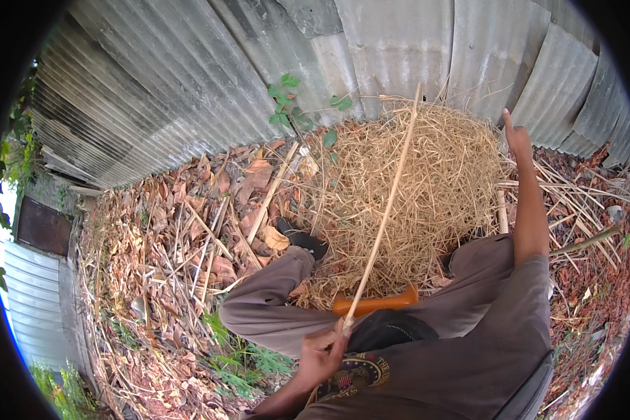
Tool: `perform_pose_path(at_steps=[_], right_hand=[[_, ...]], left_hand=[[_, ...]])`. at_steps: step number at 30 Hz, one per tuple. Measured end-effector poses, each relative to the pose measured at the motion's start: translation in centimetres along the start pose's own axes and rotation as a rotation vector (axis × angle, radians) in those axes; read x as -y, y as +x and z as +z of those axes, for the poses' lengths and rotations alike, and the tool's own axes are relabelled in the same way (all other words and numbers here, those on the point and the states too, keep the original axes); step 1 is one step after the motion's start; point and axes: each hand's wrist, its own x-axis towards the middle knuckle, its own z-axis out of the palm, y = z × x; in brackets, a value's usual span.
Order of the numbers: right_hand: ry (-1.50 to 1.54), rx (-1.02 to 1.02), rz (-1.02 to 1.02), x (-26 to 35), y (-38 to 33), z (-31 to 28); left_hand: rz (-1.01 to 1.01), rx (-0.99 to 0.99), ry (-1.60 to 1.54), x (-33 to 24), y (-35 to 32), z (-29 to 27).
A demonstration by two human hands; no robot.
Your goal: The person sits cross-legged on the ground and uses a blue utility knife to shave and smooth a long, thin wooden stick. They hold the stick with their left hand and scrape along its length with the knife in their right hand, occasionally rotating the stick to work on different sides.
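A long, thin, pale stick (387,213) slants up across the view from my lap to the metal fence. My left hand (321,355) is closed around its lower end, near my chest. Beneath the stick lies a broad heap of dry straw (444,168), between my bent legs and the fence. My right arm reaches forward along the heap's right side. At its end, my right hand (518,138) has one finger stretched out toward the fence; its other fingers are hard to make out, and nothing shows in it.
Corrugated metal sheets (399,52) stand behind the heap. Dry leaves (182,196) and loose sticks cover the ground to the left. More thin stalks (574,210) lie at the right. An orange smooth object (378,302) sits between my legs. A leafy green plant (283,101) grows by the fence.
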Motion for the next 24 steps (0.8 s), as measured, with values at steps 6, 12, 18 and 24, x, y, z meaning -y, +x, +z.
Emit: perform_pose_path(at_steps=[6,12,18,24], right_hand=[[0.010,0.244,-0.352,10.4,-10.3,-2.0],[0.076,0.526,-1.031,15.3,-26.1,-0.9],[0.049,0.613,-1.290,15.2,-31.0,-1.0],[0.060,0.396,-1.277,15.8,-30.5,-0.8]], left_hand=[[-0.104,-0.066,-0.581,-1.1,8.6,1.3],[-0.120,0.068,-0.800,-2.1,10.9,1.6],[-0.285,0.163,-1.169,-3.4,10.7,1.0],[-0.385,0.305,-1.488,-3.4,10.2,1.5]])
